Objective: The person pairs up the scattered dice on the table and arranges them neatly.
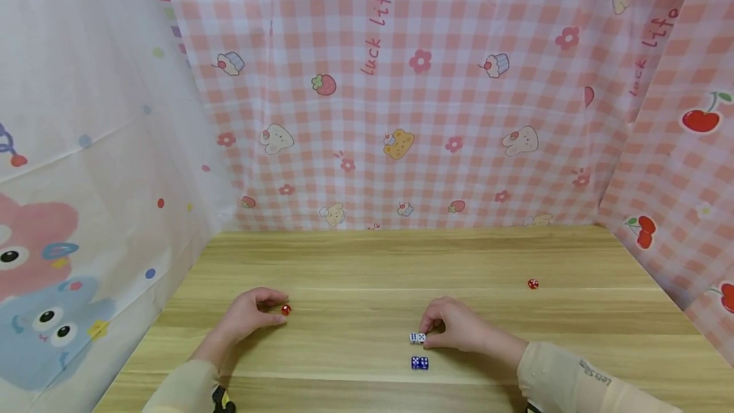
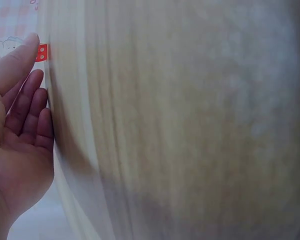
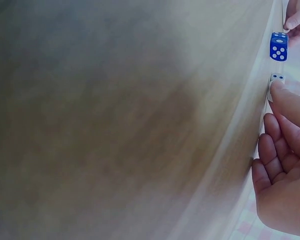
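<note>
Writing I can read: "luck life", twice whole, on the checked cloth [image 1: 447, 107]; lettering on the right sleeve [image 1: 553, 368] too small for me. Left hand [image 1: 252, 314]: thumb and forefinger either side of the left red die [image 1: 286, 310]; whether they touch it, I cannot tell. Right hand [image 1: 459, 327]: thumb and forefinger pinching the right white die [image 1: 422, 338], beside the left white die [image 1: 413, 338]. Blue dice [image 1: 415, 363]: two, side by side. Right red die [image 1: 533, 283]: sixth of six, well apart on the wooden table [image 1: 355, 273].
</note>
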A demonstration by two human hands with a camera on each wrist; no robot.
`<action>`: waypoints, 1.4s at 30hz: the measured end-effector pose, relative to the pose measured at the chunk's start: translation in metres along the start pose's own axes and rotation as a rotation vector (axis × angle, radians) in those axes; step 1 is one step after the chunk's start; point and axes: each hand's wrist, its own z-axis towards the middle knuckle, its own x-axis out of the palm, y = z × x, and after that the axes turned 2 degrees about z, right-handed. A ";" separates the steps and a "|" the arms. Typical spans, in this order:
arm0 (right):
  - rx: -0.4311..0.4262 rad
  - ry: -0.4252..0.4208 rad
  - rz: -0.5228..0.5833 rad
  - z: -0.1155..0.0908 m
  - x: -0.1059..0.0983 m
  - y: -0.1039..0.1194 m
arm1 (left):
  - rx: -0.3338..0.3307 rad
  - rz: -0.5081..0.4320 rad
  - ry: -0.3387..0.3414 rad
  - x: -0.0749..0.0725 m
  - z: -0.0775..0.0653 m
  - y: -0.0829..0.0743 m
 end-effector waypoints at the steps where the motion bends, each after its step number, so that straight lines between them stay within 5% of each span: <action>1: -0.002 0.000 0.000 0.000 0.000 0.000 | 0.005 -0.001 0.000 0.000 0.000 0.000; 28: 0.015 0.009 0.002 0.000 -0.002 0.004 | 0.022 0.039 -0.002 0.014 0.004 -0.002; 42: 0.009 0.009 0.016 0.000 -0.001 0.002 | 0.036 0.060 0.031 0.037 0.007 -0.024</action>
